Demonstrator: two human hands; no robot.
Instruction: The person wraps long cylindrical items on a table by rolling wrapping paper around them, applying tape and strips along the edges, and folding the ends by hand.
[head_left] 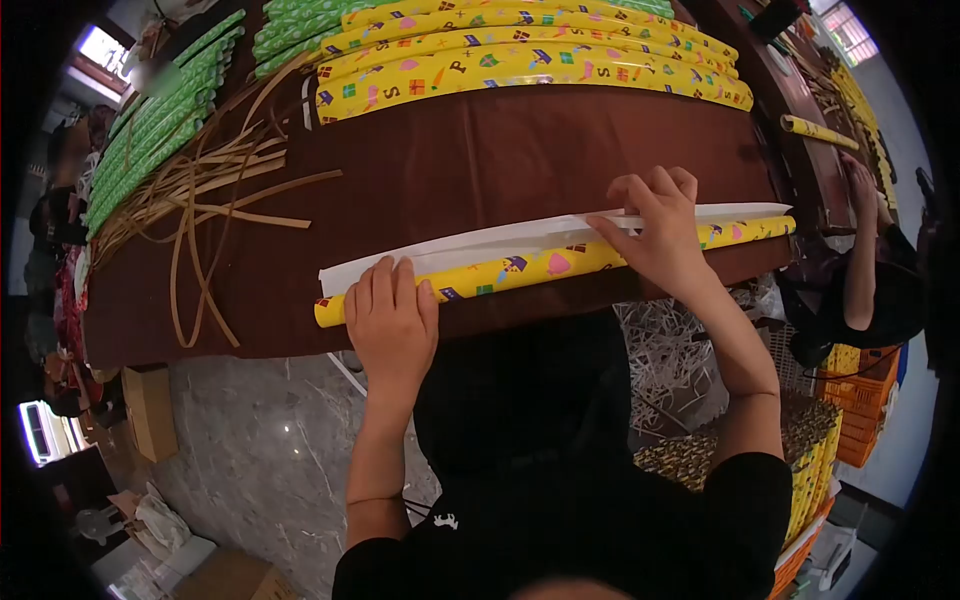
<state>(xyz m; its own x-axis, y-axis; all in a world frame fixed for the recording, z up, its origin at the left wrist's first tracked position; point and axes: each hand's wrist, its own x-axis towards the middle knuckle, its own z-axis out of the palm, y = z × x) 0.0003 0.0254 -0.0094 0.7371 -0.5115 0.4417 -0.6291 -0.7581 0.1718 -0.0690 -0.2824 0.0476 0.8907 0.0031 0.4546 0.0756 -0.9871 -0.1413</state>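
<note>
A yellow patterned roll of wrapping paper (530, 268) lies across the brown table in front of me, its white inner side (450, 245) showing as a loose flap along the far edge. My left hand (390, 305) rests on the roll near its left end, fingers stretched flat over it. Farther right, my right hand (655, 225) is closed in a pinch above the roll, with a thin white strip (628, 222) at the thumb and fingertips. Where the strip meets the flap is partly hidden by that hand.
Yellow rolls (530, 75) lie at the back of the table, green rolls (165, 130) at the left. Brown strips (235, 185) are scattered beside them. Another person's arm (862, 250) is at the right, near orange crates (862, 405). White paper shreds (665, 365) lie below the table.
</note>
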